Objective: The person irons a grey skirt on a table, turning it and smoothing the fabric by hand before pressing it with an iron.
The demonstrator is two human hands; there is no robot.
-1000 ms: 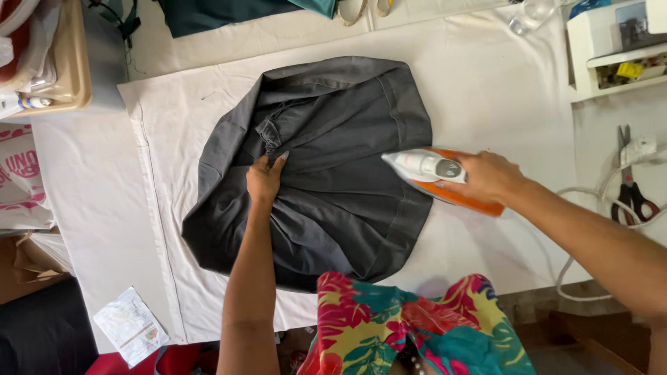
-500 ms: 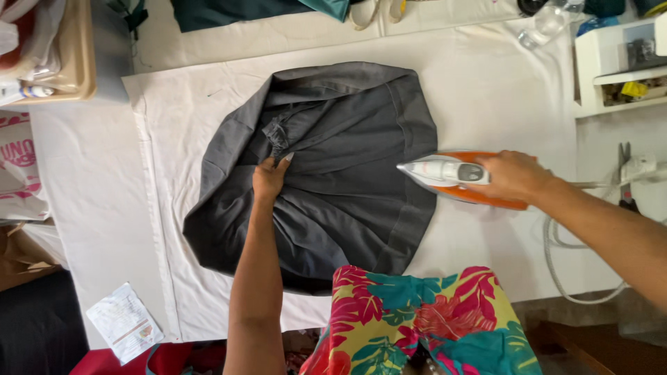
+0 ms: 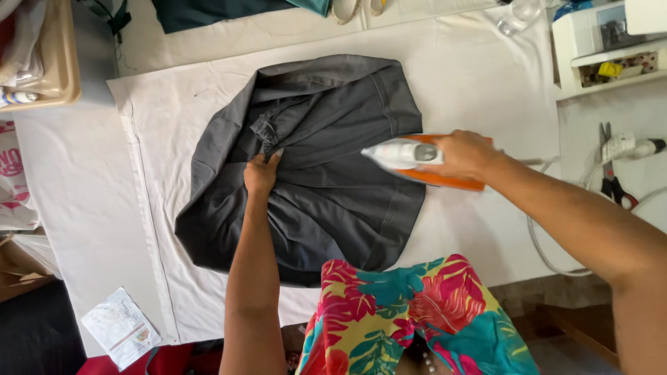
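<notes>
- Centre of the frame: a dark grey, soft cotton-looking garment (image 3: 326, 173) lies bunched on a white cloth-covered ironing surface (image 3: 479, 90).
- The left hand (image 3: 261, 173) presses down mid-garment, fingers together and curled on a fold near the waist tab.
- The right hand (image 3: 464, 154), right of centre, has its fingers clamped round the handle of a white-and-orange steam iron (image 3: 417, 158), whose nose sits on the garment's right edge.
- The fabric looks light, limp and easily creased; best pinned flat at a seam or hem. The iron looks heavier and rigid, so handle only.
- Lower left: a white printed paper leaflet (image 3: 119, 326).
- Left edge: a white bag with red print (image 3: 14, 173).
- Right: red-handled scissors (image 3: 614, 182).
</notes>
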